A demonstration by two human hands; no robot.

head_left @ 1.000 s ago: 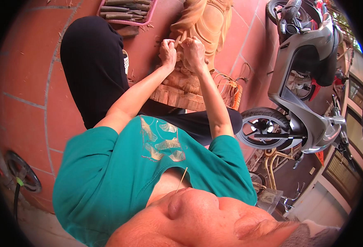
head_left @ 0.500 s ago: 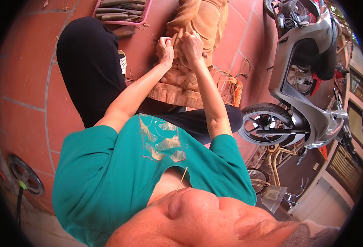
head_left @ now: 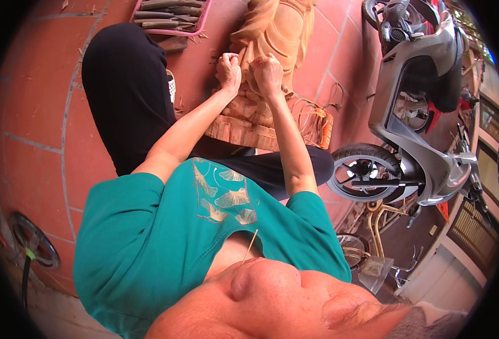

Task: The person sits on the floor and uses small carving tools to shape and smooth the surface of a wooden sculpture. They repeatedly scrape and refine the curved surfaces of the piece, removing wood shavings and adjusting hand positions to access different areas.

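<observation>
A carved wooden statue (head_left: 286,37) with flowing robe folds lies in front of me, its rough-cut base (head_left: 241,131) toward my body. My left hand (head_left: 228,74) is closed at the statue's left edge. Close beside it, my right hand (head_left: 267,74) is curled closed over the carved folds. A narrow gap separates the two fists. Whatever they grip, if anything, is hidden by the fingers.
A pink basket (head_left: 195,33) of wood-handled carving tools (head_left: 167,16) stands far left of the statue, a dark wooden block (head_left: 174,44) beside it. An orange object with a cord (head_left: 326,129) lies right of the base. A grey scooter (head_left: 382,104) and a bicycle (head_left: 376,223) stand at right.
Both hands have drawn back slightly toward me along the statue, the right one more. They stay closed.
</observation>
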